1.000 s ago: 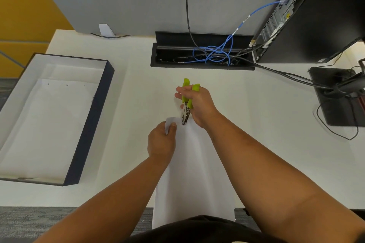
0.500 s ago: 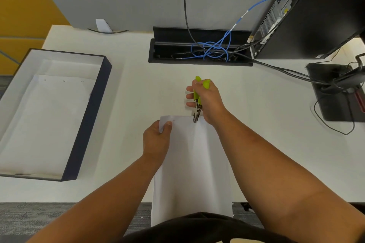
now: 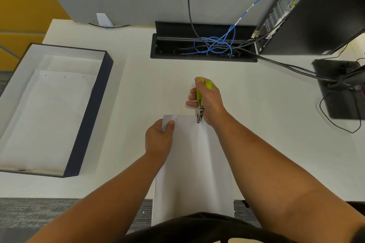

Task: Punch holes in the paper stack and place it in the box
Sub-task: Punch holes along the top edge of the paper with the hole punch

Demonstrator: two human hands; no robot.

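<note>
Left hand (image 3: 159, 137): pinched the paper stack's (image 3: 192, 169) far left corner, apparently steadying it for punching.
Right hand (image 3: 208, 102): clenched around the green punch (image 3: 199, 102), jaws at the stack's far edge.
Stack: right of the box (image 3: 89, 116), overhanging the desk (image 3: 256, 124); 1 hole visible.
Box: already contained punched sheets.

Bare forearms, no sleeves; black garment (image 3: 197, 227) at torso.
</note>
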